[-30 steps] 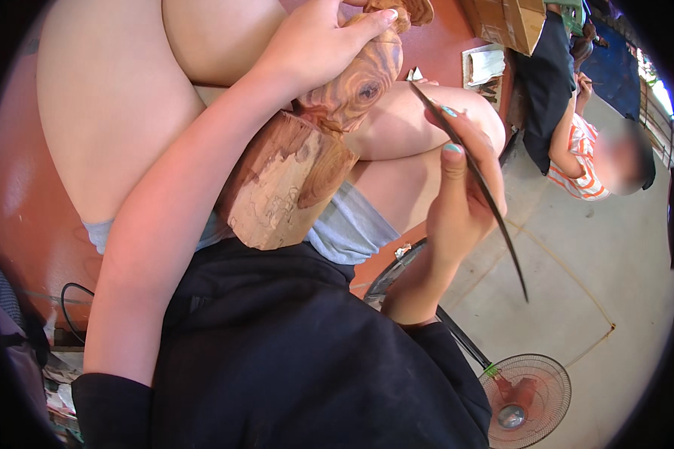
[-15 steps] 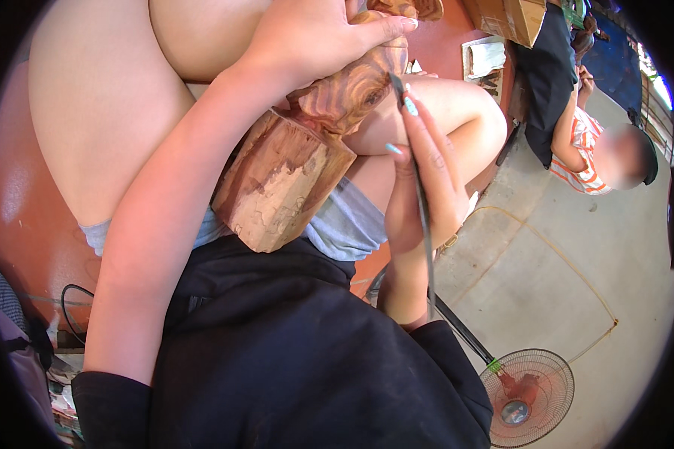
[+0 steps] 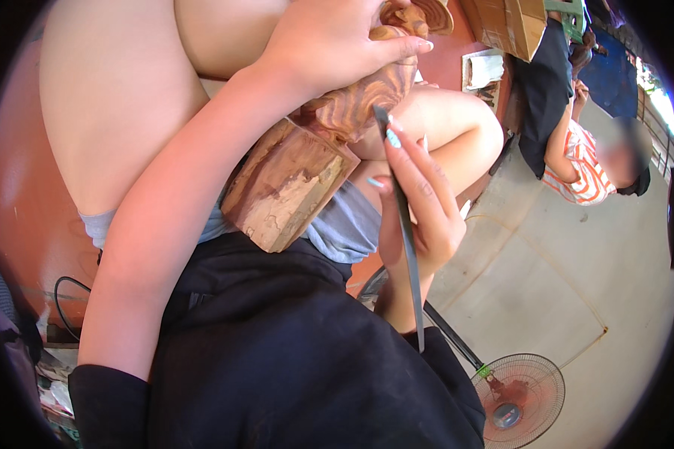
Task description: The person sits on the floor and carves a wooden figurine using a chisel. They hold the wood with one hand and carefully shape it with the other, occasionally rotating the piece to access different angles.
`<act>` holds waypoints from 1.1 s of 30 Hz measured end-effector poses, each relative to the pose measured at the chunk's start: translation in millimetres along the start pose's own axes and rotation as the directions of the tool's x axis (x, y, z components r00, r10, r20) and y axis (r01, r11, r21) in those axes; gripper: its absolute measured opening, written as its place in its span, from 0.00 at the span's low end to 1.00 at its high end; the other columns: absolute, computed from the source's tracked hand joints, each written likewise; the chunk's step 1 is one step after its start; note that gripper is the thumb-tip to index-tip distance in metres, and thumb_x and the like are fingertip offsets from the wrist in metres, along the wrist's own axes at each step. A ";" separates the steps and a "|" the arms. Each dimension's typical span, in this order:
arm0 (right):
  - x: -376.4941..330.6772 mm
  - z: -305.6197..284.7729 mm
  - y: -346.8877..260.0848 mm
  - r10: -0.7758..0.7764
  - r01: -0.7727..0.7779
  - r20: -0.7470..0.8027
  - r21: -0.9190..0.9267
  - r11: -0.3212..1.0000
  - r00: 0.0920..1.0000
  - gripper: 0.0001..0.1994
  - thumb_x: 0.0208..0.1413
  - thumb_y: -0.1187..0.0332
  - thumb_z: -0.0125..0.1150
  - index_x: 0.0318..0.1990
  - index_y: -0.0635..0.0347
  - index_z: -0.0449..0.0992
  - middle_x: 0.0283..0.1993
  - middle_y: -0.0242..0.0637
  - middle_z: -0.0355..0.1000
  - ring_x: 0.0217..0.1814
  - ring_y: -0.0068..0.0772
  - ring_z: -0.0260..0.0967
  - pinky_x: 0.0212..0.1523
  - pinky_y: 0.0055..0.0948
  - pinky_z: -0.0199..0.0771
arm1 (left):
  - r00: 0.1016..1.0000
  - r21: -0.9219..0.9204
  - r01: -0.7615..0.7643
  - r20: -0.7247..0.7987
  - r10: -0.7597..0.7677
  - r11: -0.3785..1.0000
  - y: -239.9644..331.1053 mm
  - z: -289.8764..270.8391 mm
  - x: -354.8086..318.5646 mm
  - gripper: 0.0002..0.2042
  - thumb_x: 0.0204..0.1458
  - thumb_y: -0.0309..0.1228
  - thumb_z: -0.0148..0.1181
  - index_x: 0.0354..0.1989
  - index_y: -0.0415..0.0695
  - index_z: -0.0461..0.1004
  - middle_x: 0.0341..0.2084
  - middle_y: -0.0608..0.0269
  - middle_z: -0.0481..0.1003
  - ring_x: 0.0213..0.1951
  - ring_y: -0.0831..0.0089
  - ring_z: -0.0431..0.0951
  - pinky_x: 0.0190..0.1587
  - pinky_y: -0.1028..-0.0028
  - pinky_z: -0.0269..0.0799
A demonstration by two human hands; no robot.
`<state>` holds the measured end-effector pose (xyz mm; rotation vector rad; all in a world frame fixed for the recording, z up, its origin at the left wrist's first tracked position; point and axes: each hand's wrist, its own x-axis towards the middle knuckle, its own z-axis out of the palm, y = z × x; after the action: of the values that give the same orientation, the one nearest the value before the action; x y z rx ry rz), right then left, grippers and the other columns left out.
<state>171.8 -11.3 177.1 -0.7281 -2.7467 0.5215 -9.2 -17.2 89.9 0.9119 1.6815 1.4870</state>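
Observation:
A carved wooden figure point(image 3: 367, 97) with swirling brown grain lies across my lap. Its uncarved, square-cut block end point(image 3: 288, 183) points toward me, with paler patches on the side. My left hand point(image 3: 329, 49) is wrapped over the upper part of the carving, thumb laid across it; some of its fingers are out of sight. In my right hand point(image 3: 419, 194) is a long, thin, dark metal file point(image 3: 407, 239), pinched between thumb and fingers. The file's upper end meets or nearly meets the carving's rounded side, while its lower end reaches back past my wrist.
A standing fan point(image 3: 520, 400) is at the lower right, with a thin cord point(image 3: 577, 299) across the grey floor. Another person in a striped shirt point(image 3: 577, 168) sits at the right. A cardboard box point(image 3: 505, 26) stands at the far right; a black cable point(image 3: 58, 299) loops at the left.
My right hand has drawn the file down and left along the carving, and its flat face now shows more. The left hand keeps its hold.

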 end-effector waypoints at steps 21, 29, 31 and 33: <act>-1.2 12.8 34.1 0.519 -0.220 0.027 0.924 0.314 0.854 0.20 0.69 0.59 0.42 0.39 0.70 0.72 0.52 0.54 0.70 0.59 0.49 0.67 0.64 0.45 0.64 | 0.818 -0.357 0.398 0.556 -0.150 0.845 -34.7 -13.3 16.1 0.41 0.41 0.26 0.74 0.63 0.26 0.57 0.41 0.46 0.76 0.40 0.68 0.78 0.39 0.73 0.74; -13.1 11.9 39.6 0.444 -0.210 0.029 0.907 0.365 0.896 0.20 0.68 0.55 0.41 0.40 0.64 0.73 0.64 0.56 0.58 0.72 0.52 0.50 0.63 0.54 0.63 | 0.825 -0.405 0.230 0.564 0.043 0.885 -44.7 8.3 10.2 0.31 0.43 0.30 0.71 0.58 0.37 0.67 0.47 0.51 0.74 0.49 0.68 0.74 0.53 0.71 0.69; -14.0 15.7 38.4 0.427 -0.164 0.003 0.925 0.341 0.904 0.20 0.69 0.58 0.41 0.38 0.67 0.73 0.63 0.55 0.59 0.70 0.50 0.54 0.64 0.49 0.62 | 0.798 -0.388 0.358 0.600 -0.062 0.849 -39.8 8.5 6.3 0.33 0.42 0.30 0.72 0.59 0.36 0.66 0.46 0.50 0.74 0.49 0.69 0.74 0.52 0.72 0.69; -14.6 19.1 36.0 0.440 -0.167 0.000 0.925 0.341 0.898 0.19 0.69 0.58 0.41 0.38 0.66 0.73 0.63 0.55 0.59 0.69 0.50 0.55 0.64 0.49 0.61 | 0.756 -0.377 0.452 0.643 -0.123 0.808 -37.0 8.5 5.4 0.35 0.40 0.30 0.73 0.59 0.36 0.65 0.45 0.50 0.75 0.48 0.70 0.75 0.51 0.73 0.69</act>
<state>193.3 5.1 143.3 -0.8754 -1.5831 1.7031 -6.5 -11.7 52.0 0.6622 0.8427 1.1637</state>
